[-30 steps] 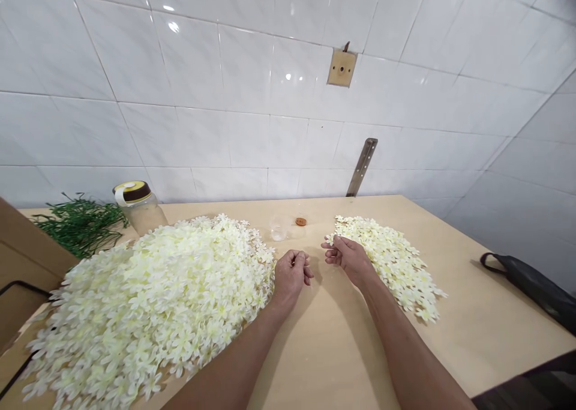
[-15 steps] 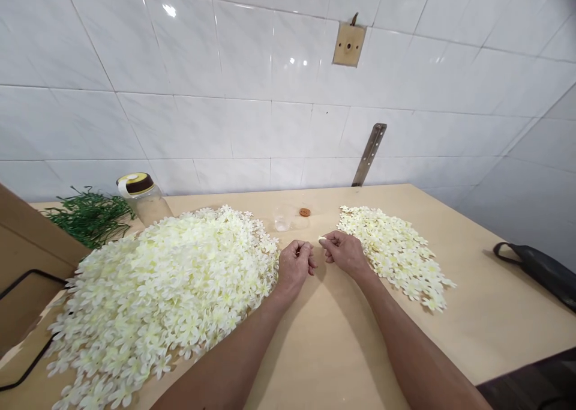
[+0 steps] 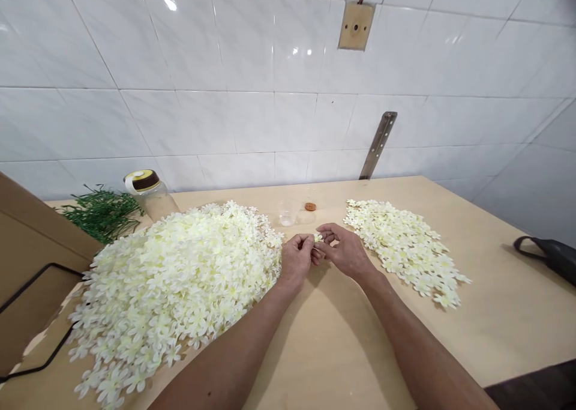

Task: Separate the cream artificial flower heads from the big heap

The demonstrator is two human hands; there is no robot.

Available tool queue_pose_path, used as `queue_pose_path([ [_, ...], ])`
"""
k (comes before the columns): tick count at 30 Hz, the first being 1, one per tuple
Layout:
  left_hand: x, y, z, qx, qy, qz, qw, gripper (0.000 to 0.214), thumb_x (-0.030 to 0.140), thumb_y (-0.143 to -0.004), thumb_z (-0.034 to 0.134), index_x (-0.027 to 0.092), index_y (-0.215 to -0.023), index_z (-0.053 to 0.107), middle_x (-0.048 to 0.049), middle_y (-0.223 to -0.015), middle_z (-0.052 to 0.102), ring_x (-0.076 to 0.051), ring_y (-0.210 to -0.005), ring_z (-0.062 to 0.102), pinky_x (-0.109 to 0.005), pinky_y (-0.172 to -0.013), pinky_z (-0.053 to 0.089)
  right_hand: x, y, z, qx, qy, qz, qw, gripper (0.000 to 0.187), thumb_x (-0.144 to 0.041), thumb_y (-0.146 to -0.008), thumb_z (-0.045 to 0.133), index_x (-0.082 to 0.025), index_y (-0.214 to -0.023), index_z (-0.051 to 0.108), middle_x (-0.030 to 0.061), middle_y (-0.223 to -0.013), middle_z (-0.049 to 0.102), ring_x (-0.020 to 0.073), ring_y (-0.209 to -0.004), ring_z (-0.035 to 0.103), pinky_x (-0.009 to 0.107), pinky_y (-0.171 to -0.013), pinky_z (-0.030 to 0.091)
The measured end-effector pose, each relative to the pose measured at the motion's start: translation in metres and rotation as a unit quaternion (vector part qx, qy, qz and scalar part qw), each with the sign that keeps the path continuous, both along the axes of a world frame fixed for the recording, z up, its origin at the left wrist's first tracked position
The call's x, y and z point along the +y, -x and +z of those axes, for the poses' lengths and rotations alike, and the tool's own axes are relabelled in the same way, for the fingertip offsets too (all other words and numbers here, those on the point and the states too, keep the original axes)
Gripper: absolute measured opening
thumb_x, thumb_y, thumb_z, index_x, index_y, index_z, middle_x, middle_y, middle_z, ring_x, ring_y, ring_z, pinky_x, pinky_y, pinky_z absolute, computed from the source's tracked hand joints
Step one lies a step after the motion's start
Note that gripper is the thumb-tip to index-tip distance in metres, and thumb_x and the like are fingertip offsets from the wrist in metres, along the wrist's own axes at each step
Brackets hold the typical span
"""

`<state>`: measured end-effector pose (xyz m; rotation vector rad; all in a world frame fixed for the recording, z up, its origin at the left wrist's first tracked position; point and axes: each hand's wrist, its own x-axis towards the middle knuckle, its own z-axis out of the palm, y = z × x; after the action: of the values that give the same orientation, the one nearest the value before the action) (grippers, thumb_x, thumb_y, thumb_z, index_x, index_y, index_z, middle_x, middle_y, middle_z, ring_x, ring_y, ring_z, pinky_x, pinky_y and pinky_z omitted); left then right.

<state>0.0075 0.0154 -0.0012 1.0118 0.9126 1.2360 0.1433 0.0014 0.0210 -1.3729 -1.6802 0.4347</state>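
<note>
A small white artificial flower point(image 3: 317, 238) is between the fingertips of both hands, above the table. My right hand point(image 3: 345, 252) pinches it between thumb and fingers. My left hand point(image 3: 297, 260) is closed in a pinch right against the flower; what its fingertips hold is too small and hidden to make out. To the left of my hands lies a big heap of white and pale yellow artificial flowers point(image 3: 189, 272). A smaller, flatter spread of the same flowers point(image 3: 405, 248) lies to the right, beside my right hand.
Behind my hands stand a small clear cup point(image 3: 287, 214) and a brown, round object point(image 3: 310, 206). A bottle point(image 3: 155, 197) and green artificial stems point(image 3: 102, 212) sit back left, near a cardboard box point(image 3: 40, 236). A black strapped object point(image 3: 551, 255) lies far right.
My hands have come together, and the flower in my right hand now meets the fingertips of my left. The view has shifted slightly.
</note>
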Motion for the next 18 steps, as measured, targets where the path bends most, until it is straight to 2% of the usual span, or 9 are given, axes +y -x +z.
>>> queue_pose_path([
  [3, 0.001, -0.001, -0.002, 0.002, 0.004, 0.009, 1.0, 0.023, 0.038, -0.081, 0.065, 0.016, -0.076, 0.061, 0.0004, -0.052, 0.061, -0.011, -0.041, 0.053, -0.022, -0.044, 0.044, -0.002, -0.001, 0.007, -0.035, -0.049, 0.002, 0.998, 0.018, -0.028, -0.08, 0.069, -0.021, -0.095, 0.07, 0.0055, -0.091, 0.068, 0.0152, -0.071, 0.063, 0.024, -0.057, 0.051],
  [6, 0.001, -0.001, -0.001, -0.006, 0.011, 0.008, 1.0, 0.026, 0.041, -0.081, 0.064, 0.016, -0.074, 0.061, 0.0003, -0.051, 0.06, -0.011, -0.04, 0.052, -0.023, -0.044, 0.043, -0.003, 0.0, 0.01, -0.069, -0.065, 0.013, 0.995, 0.012, -0.028, -0.083, 0.067, -0.022, -0.091, 0.074, 0.0044, -0.082, 0.068, 0.0156, -0.07, 0.063, 0.026, -0.062, 0.053],
  [11, -0.001, 0.0, 0.003, -0.025, 0.031, -0.007, 0.999, 0.035, 0.048, -0.082, 0.063, 0.015, -0.07, 0.06, -0.0008, -0.051, 0.06, -0.01, -0.039, 0.05, -0.023, -0.045, 0.042, 0.001, -0.003, 0.003, -0.05, -0.039, 0.014, 0.998, 0.02, -0.037, -0.086, 0.065, -0.023, -0.094, 0.076, 0.0054, -0.083, 0.07, 0.0177, -0.072, 0.066, 0.028, -0.063, 0.054],
  [18, 0.0, 0.002, 0.006, -0.04, 0.041, -0.018, 0.998, 0.036, 0.048, -0.074, 0.072, 0.013, -0.076, 0.064, -0.0009, -0.052, 0.06, -0.009, -0.04, 0.05, -0.022, -0.045, 0.041, 0.004, -0.007, -0.001, -0.042, -0.033, -0.015, 0.998, 0.031, -0.049, -0.088, 0.06, -0.024, -0.081, 0.076, 0.0077, -0.081, 0.072, 0.0204, -0.068, 0.065, 0.033, -0.063, 0.054],
])
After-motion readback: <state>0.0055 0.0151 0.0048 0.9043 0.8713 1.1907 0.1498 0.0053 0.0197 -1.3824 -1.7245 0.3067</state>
